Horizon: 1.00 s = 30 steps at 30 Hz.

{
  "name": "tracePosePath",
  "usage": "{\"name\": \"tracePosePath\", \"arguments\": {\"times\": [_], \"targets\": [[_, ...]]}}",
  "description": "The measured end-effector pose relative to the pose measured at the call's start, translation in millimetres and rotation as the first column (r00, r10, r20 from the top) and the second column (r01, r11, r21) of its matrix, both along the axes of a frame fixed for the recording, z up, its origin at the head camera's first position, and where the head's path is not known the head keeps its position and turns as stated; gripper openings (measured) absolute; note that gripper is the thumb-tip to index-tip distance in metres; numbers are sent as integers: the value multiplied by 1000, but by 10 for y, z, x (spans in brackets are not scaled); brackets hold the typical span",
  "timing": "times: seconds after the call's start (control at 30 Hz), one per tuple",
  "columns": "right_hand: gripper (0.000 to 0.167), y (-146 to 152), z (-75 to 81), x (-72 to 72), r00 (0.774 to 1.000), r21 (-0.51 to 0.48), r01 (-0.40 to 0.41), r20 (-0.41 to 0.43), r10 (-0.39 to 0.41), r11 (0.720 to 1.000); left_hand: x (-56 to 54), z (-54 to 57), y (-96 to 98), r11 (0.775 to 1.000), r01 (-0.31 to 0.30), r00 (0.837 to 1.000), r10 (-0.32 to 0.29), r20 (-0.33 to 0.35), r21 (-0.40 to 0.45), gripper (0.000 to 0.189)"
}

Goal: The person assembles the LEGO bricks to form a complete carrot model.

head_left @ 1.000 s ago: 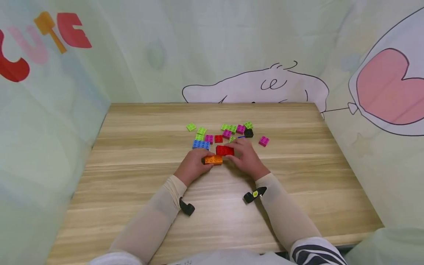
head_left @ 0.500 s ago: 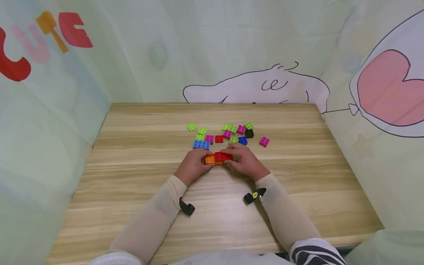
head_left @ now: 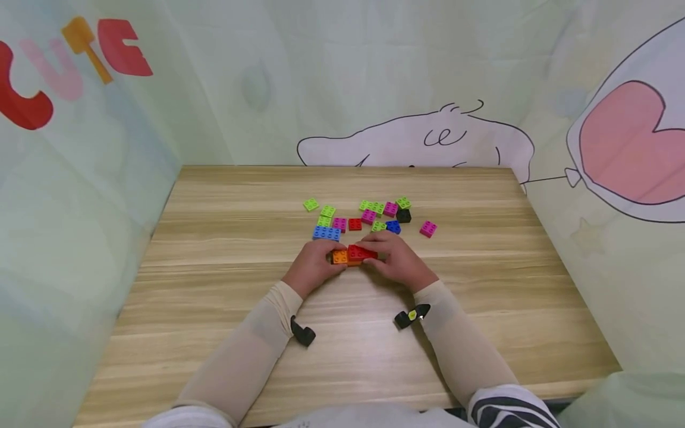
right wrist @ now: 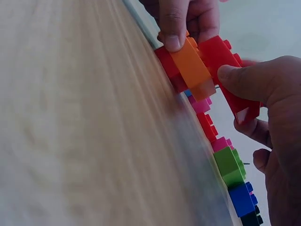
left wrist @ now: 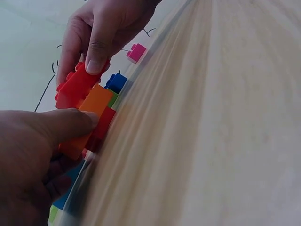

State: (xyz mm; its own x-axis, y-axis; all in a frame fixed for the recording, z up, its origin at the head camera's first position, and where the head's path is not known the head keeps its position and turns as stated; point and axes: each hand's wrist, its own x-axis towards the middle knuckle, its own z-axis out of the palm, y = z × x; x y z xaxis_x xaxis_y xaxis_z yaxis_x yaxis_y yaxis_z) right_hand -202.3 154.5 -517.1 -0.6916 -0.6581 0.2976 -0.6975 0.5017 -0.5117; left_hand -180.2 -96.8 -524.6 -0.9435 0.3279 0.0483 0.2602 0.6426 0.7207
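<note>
My left hand (head_left: 311, 266) pinches an orange toy building brick (head_left: 339, 257) between thumb and fingers near its left end. Below the orange brick, in the right wrist view, lies another red brick (right wrist: 170, 69) at table level. With thumb and fingers my right hand (head_left: 400, 259) holds a long red brick (head_left: 357, 252) on top of the orange one. This upper brick covers the orange brick's right part and juts out past it to the right. In the left wrist view the upper red brick (left wrist: 75, 88) shows its studs; whether it is fully pressed down I cannot tell.
Just behind my hands lie a light blue brick (head_left: 326, 233), a small red brick (head_left: 355, 224), a dark blue brick (head_left: 393, 226) and a black brick (head_left: 404, 216). Several green and magenta bricks are scattered around them; one magenta brick (head_left: 428, 229) lies apart at the right.
My right hand has brought the long red brick down and forward onto the orange brick, uncovering the dark blue brick behind. Over the last half second the hands have barely moved.
</note>
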Motion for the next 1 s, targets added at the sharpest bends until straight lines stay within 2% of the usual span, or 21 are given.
{"name": "tracePosePath", "arguments": {"times": [0.2, 0.47, 0.7, 0.87, 0.93, 1.0], "targets": [[38, -27, 6, -21, 999, 42, -33, -29, 35, 999, -22, 6, -7, 1000, 2, 1000, -2, 16, 13, 42], [37, -52, -10, -26, 1000, 68, 6, -3, -6, 998, -31, 11, -7, 1000, 10, 1000, -9, 24, -12, 45], [39, -55, -26, -11, 999, 63, 41, 26, -42, 997, -58, -7, 16, 1000, -9, 1000, 9, 27, -9, 48], [40, -49, -23, 20, 998, 53, 46, 32, -48, 998, -52, -36, 12, 1000, 8, 1000, -8, 3, -5, 48], [40, -54, -26, 21, 999, 43, 38, 14, -39, 998, -61, -28, -42, 1000, 19, 999, -19, -30, 16, 53], [39, -63, -30, 16, 1000, 24, 30, -4, -30, 999, -98, -6, -138, 997, 17, 996, -10, -90, 76, 55]]}}
